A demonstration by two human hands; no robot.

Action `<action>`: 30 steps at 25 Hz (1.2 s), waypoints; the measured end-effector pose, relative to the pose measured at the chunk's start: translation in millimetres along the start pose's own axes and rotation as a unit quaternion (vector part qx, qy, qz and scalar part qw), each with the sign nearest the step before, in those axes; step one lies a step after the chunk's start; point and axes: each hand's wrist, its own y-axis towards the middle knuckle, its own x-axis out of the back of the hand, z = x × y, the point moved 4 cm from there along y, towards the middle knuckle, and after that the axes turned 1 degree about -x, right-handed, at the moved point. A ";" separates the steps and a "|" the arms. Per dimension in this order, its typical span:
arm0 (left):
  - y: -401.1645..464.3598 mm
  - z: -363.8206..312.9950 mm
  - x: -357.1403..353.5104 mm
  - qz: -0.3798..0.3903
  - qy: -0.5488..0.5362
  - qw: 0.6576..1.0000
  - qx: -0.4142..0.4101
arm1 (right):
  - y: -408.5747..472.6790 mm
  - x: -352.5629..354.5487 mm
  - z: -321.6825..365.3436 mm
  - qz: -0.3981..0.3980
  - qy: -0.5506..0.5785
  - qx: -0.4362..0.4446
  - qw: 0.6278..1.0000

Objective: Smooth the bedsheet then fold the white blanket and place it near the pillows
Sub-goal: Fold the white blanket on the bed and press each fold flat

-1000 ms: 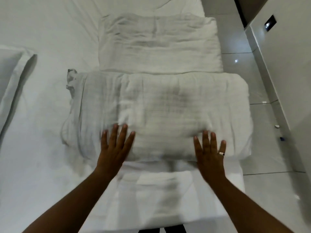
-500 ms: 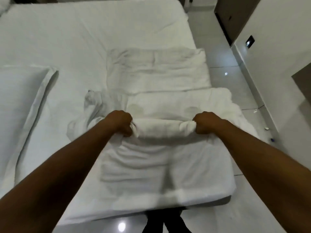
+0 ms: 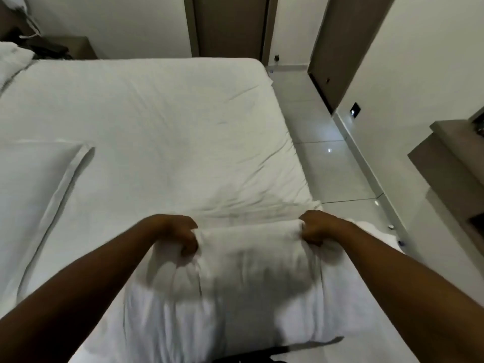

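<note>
On the left a flat white fabric pillow (image 3: 31, 184) lies on the bed, and the fitted white cotton bedsheet (image 3: 162, 121) reads to us as mostly smoothed, faint creases left near the middle. We have our left hand (image 3: 180, 233) and right hand (image 3: 318, 227) each in a tight closed grip, fingers curled round opposite ends of the bulky folded white blanket (image 3: 248, 265), bunched at the near bed edge. Folding looks largely done; carrying it left to the pillow is not yet done.
</note>
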 end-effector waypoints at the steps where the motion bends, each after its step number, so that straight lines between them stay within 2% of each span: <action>1: 8.7 6.4 5.2 -0.044 0.014 0.999 0.005 | 6.8 0.3 3.9 -0.051 0.010 0.012 0.999; 5: 40.0 18.7 40.9 -0.165 0.077 0.983 0.018 | 35.4 31.3 6.9 -0.210 -0.048 0.012 0.976; 8: 55.9 28.8 71.8 -0.264 0.068 0.960 0.059 | 69.5 60.0 10.0 -0.340 -0.077 0.013 0.937; 10: 65.5 26.3 73.3 -0.329 0.060 0.939 0.086 | 85.8 63.1 13.0 -0.420 0.039 0.032 0.906; 11: 70.8 16.5 59.2 -0.347 0.058 0.933 0.075 | 87.9 51.8 20.5 -0.435 0.119 0.055 0.891; 13: 82.0 -11.0 5.6 -0.362 0.076 0.929 0.027 | 81.8 7.3 46.6 -0.428 0.210 0.108 0.873; 14: 87.5 -22.4 -24.2 -0.361 0.106 0.926 0.009 | 77.4 -21.4 62.6 -0.409 0.204 0.133 0.879; 17: 101.4 -12.1 -75.4 -0.386 0.187 0.903 -0.014 | 90.0 -93.3 67.7 -0.353 0.061 0.166 0.919; 19: 100.1 23.5 -74.4 -0.406 0.204 0.891 0.012 | 115.7 -98.9 20.1 -0.360 -0.008 0.121 0.925; 21: 91.0 52.0 -67.0 -0.413 0.200 0.887 0.048 | 127.1 -91.2 -38.6 -0.327 -0.027 0.021 0.944; 23: 88.9 56.1 -67.4 -0.397 0.178 0.898 0.068 | 123.5 -86.7 -71.9 -0.279 0.006 -0.071 0.958; 24: 92.1 51.6 -66.0 -0.400 0.168 0.898 0.075 | 120.7 -83.7 -69.0 -0.275 0.026 -0.086 0.957; 25: 97.2 45.8 -58.2 -0.417 0.156 0.892 0.079 | 118.1 -76.4 -54.3 -0.284 0.046 -0.078 0.955; 27: 101.2 41.5 -23.4 -0.477 0.110 0.864 0.121 | 123.1 -56.5 0.8 -0.320 0.069 -0.008 0.945; 29: 93.1 55.0 20.2 -0.499 0.021 0.837 0.223 | 134.0 -34.0 67.3 -0.342 0.091 0.092 0.931; 30: 88.5 68.6 37.5 -0.483 -0.028 0.829 0.281 | 141.3 -24.3 102.1 -0.324 0.099 0.143 0.930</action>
